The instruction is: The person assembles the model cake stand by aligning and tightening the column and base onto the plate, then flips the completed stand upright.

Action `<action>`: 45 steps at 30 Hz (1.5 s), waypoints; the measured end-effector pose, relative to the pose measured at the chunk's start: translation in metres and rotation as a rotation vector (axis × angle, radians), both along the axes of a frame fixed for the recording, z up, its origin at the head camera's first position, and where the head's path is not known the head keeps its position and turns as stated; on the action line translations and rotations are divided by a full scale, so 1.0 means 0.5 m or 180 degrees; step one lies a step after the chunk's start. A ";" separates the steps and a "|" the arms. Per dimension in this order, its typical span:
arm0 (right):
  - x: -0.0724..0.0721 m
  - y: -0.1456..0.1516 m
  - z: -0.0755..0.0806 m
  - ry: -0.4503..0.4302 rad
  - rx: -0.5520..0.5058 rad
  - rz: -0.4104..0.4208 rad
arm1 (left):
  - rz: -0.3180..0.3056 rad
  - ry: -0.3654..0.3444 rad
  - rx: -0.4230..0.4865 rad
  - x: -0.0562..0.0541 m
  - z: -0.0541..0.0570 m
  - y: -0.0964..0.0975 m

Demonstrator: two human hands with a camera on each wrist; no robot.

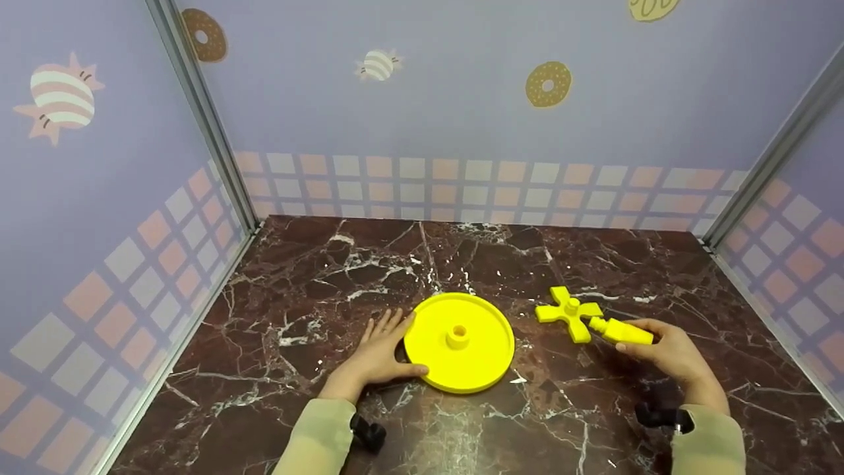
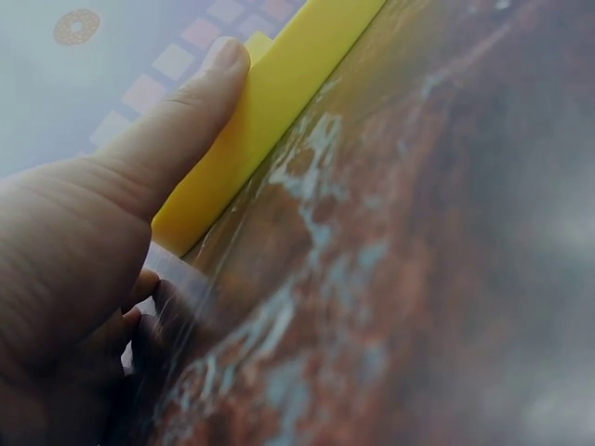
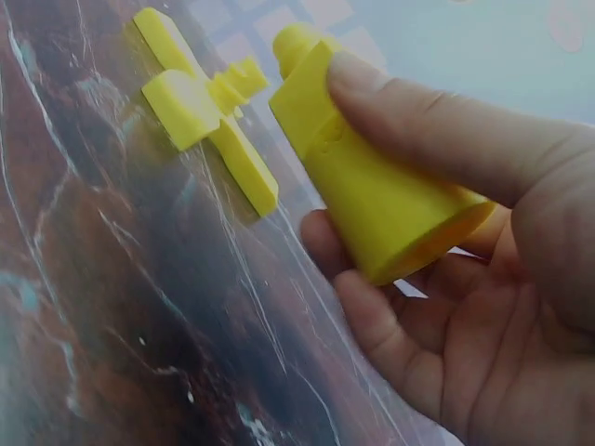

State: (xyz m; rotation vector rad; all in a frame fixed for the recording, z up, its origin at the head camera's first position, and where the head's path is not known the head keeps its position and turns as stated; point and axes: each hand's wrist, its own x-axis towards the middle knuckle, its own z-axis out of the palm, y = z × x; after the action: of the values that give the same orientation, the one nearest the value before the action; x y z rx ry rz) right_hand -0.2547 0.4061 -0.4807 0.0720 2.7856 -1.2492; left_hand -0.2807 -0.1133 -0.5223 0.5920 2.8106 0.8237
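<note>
A round yellow dish [image 1: 484,359] with a raised rim and a hollow stub [image 1: 458,338] at its centre lies flat on the table. My left hand [image 1: 377,355] rests at its left side, fingers spread and straight, the thumb [image 2: 181,130] laid against the rim. In my right hand [image 1: 676,353] is a tapered yellow piece [image 3: 381,204] with a narrow knobbed end, pinched between thumb and fingers. That end points left, close to a four-armed yellow cross [image 1: 575,323] on the table. A ridged, screw-like peg [image 3: 237,85] stands up from the cross's middle.
The dark red marble-patterned table [image 1: 297,284] has small white flecks beyond the dish. Printed lilac panels [image 1: 455,119] wall it in at the back and both sides, with metal posts [image 1: 211,125] at the back corners.
</note>
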 end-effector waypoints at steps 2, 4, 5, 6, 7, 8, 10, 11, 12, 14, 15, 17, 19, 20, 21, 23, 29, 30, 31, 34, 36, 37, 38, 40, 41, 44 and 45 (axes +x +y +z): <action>-0.001 -0.005 0.002 0.0077 -0.0082 -0.0017 | 0.0001 -0.0003 0.0016 0.000 0.000 0.000; -0.002 -0.011 0.005 0.0184 -0.0127 -0.0029 | 0.0004 -0.0006 0.0026 0.000 0.000 0.000; -0.003 -0.013 0.007 0.0234 -0.0154 -0.0030 | 0.0007 -0.0007 0.0030 0.000 0.000 0.000; -0.003 -0.016 0.008 0.0266 -0.0168 -0.0030 | 0.0009 -0.0005 0.0030 0.001 0.000 0.000; -0.004 -0.019 0.010 0.0303 -0.0176 -0.0032 | 0.0009 0.0000 0.0029 0.001 0.000 0.000; -0.005 -0.022 0.011 0.0334 -0.0204 -0.0032 | 0.0010 0.0004 0.0029 0.001 0.000 0.000; -0.007 -0.028 0.012 0.0378 -0.0322 -0.0038 | 0.0009 0.0013 0.0034 0.001 0.000 -0.001; -0.008 -0.031 0.013 0.0394 -0.0397 -0.0039 | 0.0009 0.0014 0.0037 0.001 0.000 -0.001; -0.009 -0.034 0.014 0.0418 -0.0463 -0.0037 | 0.0008 0.0018 0.0040 0.001 0.000 -0.001; -0.010 -0.042 0.014 0.0464 -0.0597 -0.0028 | 0.0005 0.0023 0.0051 0.001 0.000 -0.001; -0.011 -0.046 0.015 0.0485 -0.0654 -0.0032 | 0.0004 0.0024 0.0055 0.002 0.001 -0.001; -0.013 -0.054 0.017 0.0512 -0.0766 -0.0031 | 0.0002 0.0020 0.0061 0.002 0.002 0.000; -0.014 -0.063 0.018 0.0537 -0.0845 -0.0028 | -0.0003 0.0028 0.0072 0.002 0.002 -0.001; -0.014 -0.067 0.019 0.0557 -0.0884 -0.0019 | -0.0002 0.0029 0.0077 0.002 0.001 -0.001; -0.015 -0.072 0.020 0.0583 -0.0912 -0.0021 | -0.0001 0.0026 0.0078 0.002 0.001 -0.001; -0.016 -0.080 0.021 0.0647 -0.0956 -0.0001 | 0.0005 0.0021 0.0078 0.002 0.002 -0.001; -0.019 -0.115 0.021 0.0882 -0.1169 0.0117 | 0.0015 -0.0003 0.0074 0.002 0.002 -0.001; -0.021 -0.123 0.020 0.0924 -0.1219 0.0140 | 0.0016 -0.0009 0.0078 0.002 0.001 -0.001; -0.023 -0.130 0.019 0.0954 -0.1266 0.0163 | 0.0018 -0.0015 0.0080 0.002 0.001 -0.002; -0.028 -0.156 0.018 0.0983 -0.1385 0.0243 | 0.0023 -0.0027 0.0081 0.003 0.000 -0.002; -0.032 -0.176 0.018 0.0950 -0.1436 0.0267 | 0.0026 -0.0022 0.0081 0.003 0.000 -0.002; -0.033 -0.186 0.019 0.0922 -0.1470 0.0267 | 0.0025 -0.0016 0.0081 0.003 0.000 -0.002; -0.035 -0.196 0.019 0.0895 -0.1513 0.0268 | 0.0024 -0.0012 0.0079 0.003 0.000 -0.002; -0.037 -0.216 0.020 0.0854 -0.1636 0.0273 | 0.0023 -0.0001 0.0071 0.002 0.000 -0.002; -0.039 -0.226 0.020 0.0833 -0.1697 0.0267 | 0.0021 0.0004 0.0064 0.002 0.000 -0.002; -0.044 -0.253 0.022 0.0772 -0.1937 0.0259 | 0.0020 0.0015 0.0045 0.001 0.000 -0.001; -0.047 -0.262 0.022 0.0765 -0.1994 0.0258 | 0.0021 0.0020 0.0036 0.001 0.000 -0.001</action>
State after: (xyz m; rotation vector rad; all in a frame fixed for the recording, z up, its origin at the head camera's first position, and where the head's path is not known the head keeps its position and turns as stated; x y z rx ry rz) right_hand -0.2780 0.2749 -0.4697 -0.2441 2.3908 -2.1531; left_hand -0.2802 -0.1136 -0.5222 0.5882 2.8169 0.8410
